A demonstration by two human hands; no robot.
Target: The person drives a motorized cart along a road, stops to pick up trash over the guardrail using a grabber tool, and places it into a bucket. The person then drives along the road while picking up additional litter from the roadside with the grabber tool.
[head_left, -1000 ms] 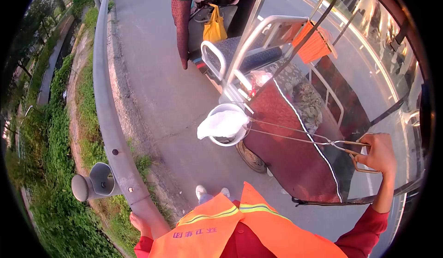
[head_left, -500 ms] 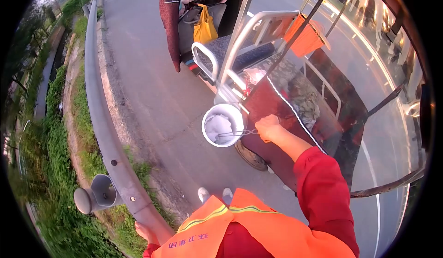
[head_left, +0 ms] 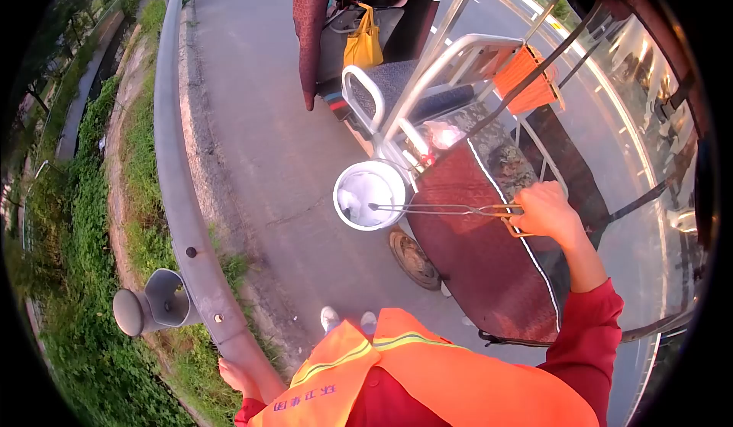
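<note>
My right hand is closed round the tan handles of long metal tongs. The tongs reach left across the vehicle's maroon side cover, and their tips are inside the mouth of a white bucket. White material lies in the bucket; its kind is unclear. Whether the tips grip any of it I cannot tell. At the lower left, my left hand is closed against the edge of a grey metal guardrail, its fingers partly hidden.
A three-wheeled vehicle stands on my right, with a blue padded seat, metal rails, a yellow bag and an orange basket. Its wheel is below the bucket. Green plants grow beyond the guardrail, and a road runs at the right.
My right hand has moved right and slightly up, drawing the tongs away from the bucket so more of them shows. Their tips remain over its mouth. My left hand stays at the guardrail.
</note>
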